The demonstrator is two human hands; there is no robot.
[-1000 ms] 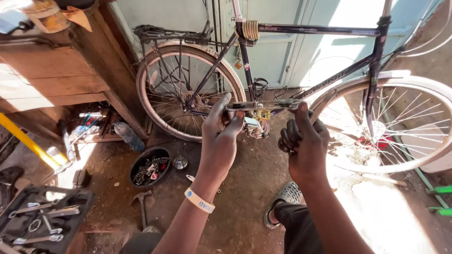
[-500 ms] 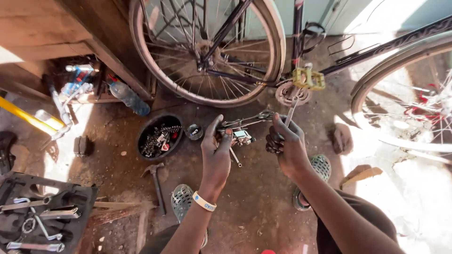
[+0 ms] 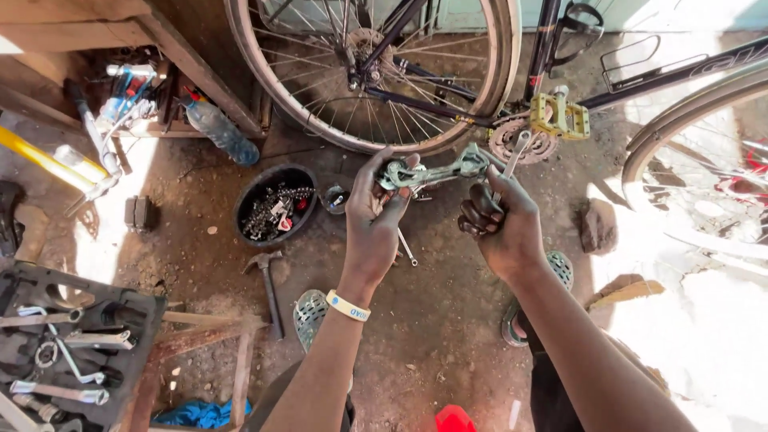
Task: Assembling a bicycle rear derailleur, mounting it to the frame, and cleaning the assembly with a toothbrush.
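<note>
Both hands work near the pedal (image 3: pixel 560 118): left hand (image 3: pixel 376 220) grips a derailleur (image 3: pixel 428 170), right hand (image 3: pixel 500 224) a wrench (image 3: pixel 512 160) (maybe); slipping could drop it.

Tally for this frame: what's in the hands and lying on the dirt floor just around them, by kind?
Derailleur in left hand: 1
Wrench in right hand: 1
Hammer: 1
Bowl of small parts: 1
Plastic bottle: 1
Total: 5

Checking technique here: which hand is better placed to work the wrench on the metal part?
Probably the right hand: it already grips the wrench. The left hand is busy holding the metal bicycle part.
</note>
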